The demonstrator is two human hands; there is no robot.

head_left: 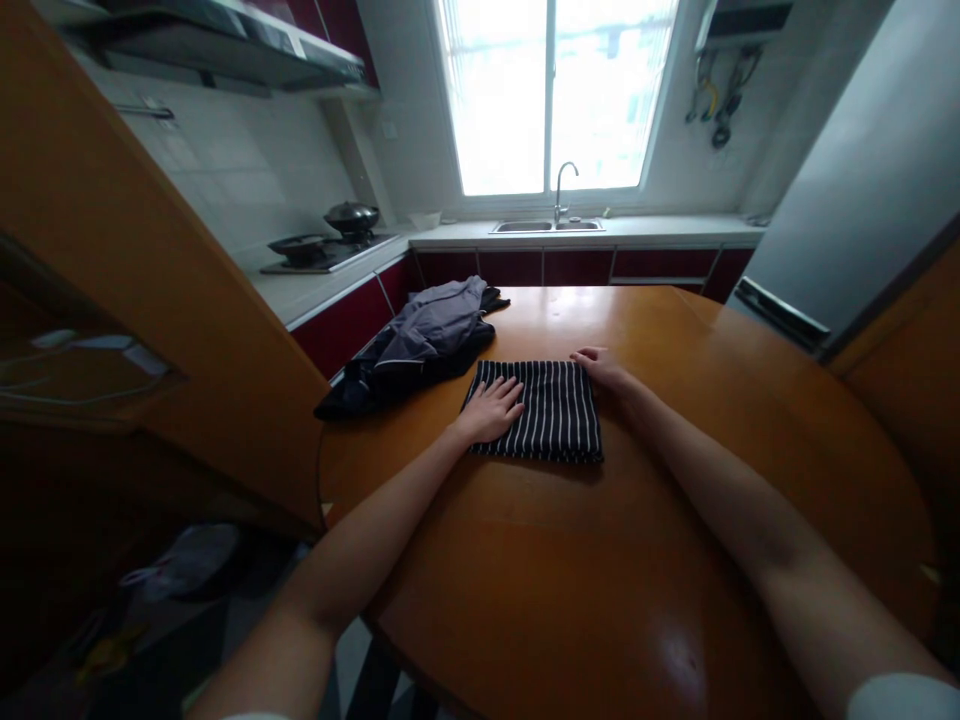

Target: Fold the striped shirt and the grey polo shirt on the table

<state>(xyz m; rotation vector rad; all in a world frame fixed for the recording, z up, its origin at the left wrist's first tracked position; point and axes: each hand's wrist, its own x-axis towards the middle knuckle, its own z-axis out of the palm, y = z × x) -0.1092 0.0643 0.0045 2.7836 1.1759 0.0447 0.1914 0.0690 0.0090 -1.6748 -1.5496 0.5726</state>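
Note:
A folded black cloth with thin white stripes (551, 410) lies flat on a round wooden table (600, 580). My left hand (491, 408) rests palm down on the cloth's left part, fingers stretched out. My right hand (604, 368) sits at the cloth's far right corner, fingers laid along the edge and holding nothing. Both forearms reach across the table from the near side.
A heap of grey and black clothes (420, 345) lies at the table's far left edge. Beyond stand a kitchen counter with a sink and tap (551, 222), a hob with pans (330, 240), and a window. A grey fridge (847, 210) is at the right, a wooden panel at the left.

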